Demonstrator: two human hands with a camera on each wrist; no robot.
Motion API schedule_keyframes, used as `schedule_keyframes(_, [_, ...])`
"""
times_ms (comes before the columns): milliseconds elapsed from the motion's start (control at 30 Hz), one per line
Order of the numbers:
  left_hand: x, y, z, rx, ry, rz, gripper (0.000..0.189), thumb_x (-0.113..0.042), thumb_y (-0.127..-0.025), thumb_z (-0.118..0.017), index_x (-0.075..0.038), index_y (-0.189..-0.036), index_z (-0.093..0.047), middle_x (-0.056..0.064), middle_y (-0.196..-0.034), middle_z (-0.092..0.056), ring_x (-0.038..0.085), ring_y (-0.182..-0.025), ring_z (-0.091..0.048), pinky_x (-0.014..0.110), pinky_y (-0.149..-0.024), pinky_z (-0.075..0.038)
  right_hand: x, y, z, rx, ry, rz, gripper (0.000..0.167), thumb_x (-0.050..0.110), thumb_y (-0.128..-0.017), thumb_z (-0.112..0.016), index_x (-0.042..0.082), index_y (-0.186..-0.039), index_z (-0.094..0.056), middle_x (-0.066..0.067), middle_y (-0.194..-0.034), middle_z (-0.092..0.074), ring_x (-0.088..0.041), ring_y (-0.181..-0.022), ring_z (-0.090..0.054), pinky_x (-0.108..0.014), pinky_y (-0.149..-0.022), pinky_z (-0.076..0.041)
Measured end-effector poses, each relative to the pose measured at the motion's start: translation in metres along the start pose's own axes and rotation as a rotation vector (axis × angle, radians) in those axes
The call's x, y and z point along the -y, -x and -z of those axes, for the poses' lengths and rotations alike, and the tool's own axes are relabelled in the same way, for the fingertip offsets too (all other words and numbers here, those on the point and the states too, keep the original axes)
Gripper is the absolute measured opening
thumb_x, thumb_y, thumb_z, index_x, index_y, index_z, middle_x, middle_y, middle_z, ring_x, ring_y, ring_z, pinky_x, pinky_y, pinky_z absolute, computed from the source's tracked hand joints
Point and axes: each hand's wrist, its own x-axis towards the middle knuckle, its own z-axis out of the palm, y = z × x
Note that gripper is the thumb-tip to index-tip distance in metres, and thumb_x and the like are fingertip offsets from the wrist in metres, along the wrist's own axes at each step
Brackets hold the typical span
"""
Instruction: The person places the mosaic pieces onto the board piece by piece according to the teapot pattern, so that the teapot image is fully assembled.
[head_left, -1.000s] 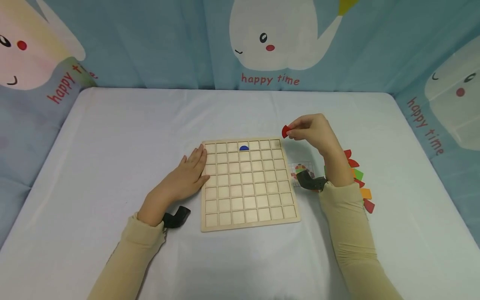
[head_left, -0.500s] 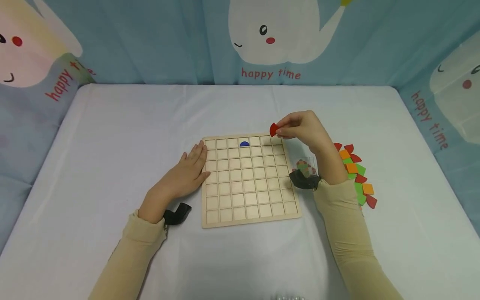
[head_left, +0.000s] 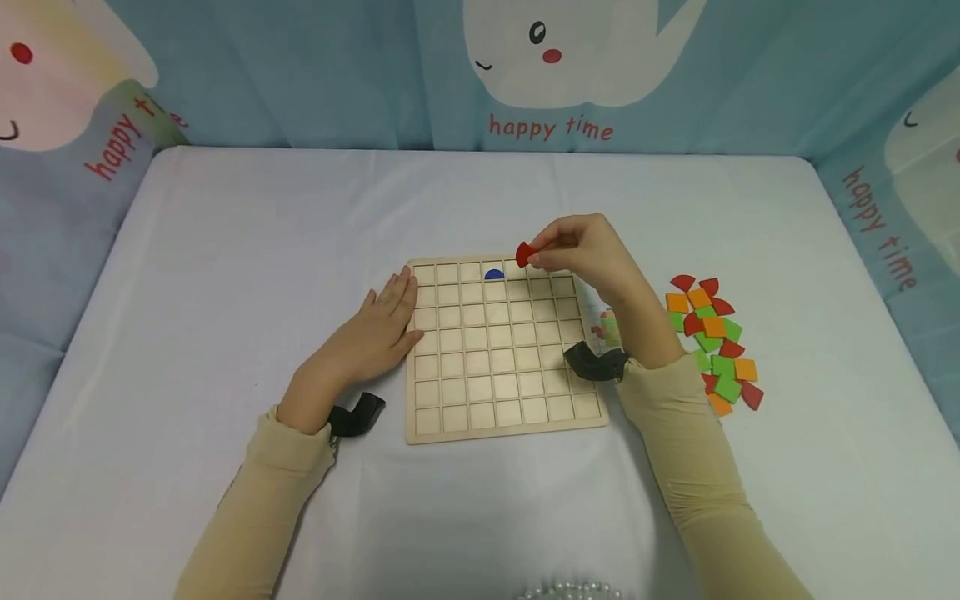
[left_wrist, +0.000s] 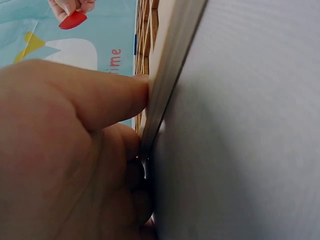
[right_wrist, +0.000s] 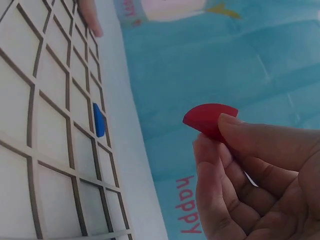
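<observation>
A wooden grid board [head_left: 507, 432] with square cells lies on the white table. In its top row sits a blue half-round piece [head_left: 494, 274], also visible in the right wrist view. My left hand [head_left: 371, 337] rests along the board's left edge, fingers straight; the left wrist view shows the thumb touching that edge. Above the top row, just right of the blue piece, my right hand [head_left: 588, 254] pinches a red fan-shaped piece [right_wrist: 210, 120] between thumb and fingers. The red piece is held up off the board.
Right of the board lies a loose group of red, orange and green pieces [head_left: 723, 367]. A small pattern card [head_left: 606, 327] is partly hidden under the right forearm. A string of white beads [head_left: 570, 591] shows at the bottom edge. A blue curtain [head_left: 300, 75] hangs behind the table.
My right hand has carried the red fan-shaped piece leftward, from beyond the board's top right corner to near the blue piece. My left hand has stayed on the board's edge.
</observation>
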Motion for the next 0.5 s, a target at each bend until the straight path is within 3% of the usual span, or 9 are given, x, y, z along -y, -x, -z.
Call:
schedule_keyframes(267, [0.002, -0.001, -0.001, 0.001, -0.013, -0.007, 0.069, -0.025, -0.102, -0.040, 0.008, -0.147, 0.000, 0.021, -0.155, 0.009, 0.035, -0.142, 0.005, 0.054, -0.112, -0.002, -0.003, -0.002, -0.014, 0.013, -0.008, -0.004, 0.009, -0.003, -0.083, -0.069, -0.008, -0.089, -0.067, -0.008, -0.079, -0.067, -0.031, -0.080, -0.064, -0.034, -0.074, -0.055])
schedule_keyframes(500, [0.004, -0.001, -0.001, 0.002, -0.012, -0.012, 0.069, -0.025, -0.102, -0.040, 0.008, -0.147, 0.002, 0.021, -0.154, 0.010, 0.034, -0.142, 0.006, 0.053, -0.112, -0.001, -0.002, -0.004, -0.023, -0.002, -0.017, -0.060, 0.011, -0.003, -0.083, -0.068, -0.011, -0.091, -0.066, -0.008, -0.076, -0.067, -0.027, -0.074, -0.065, -0.034, -0.070, -0.056])
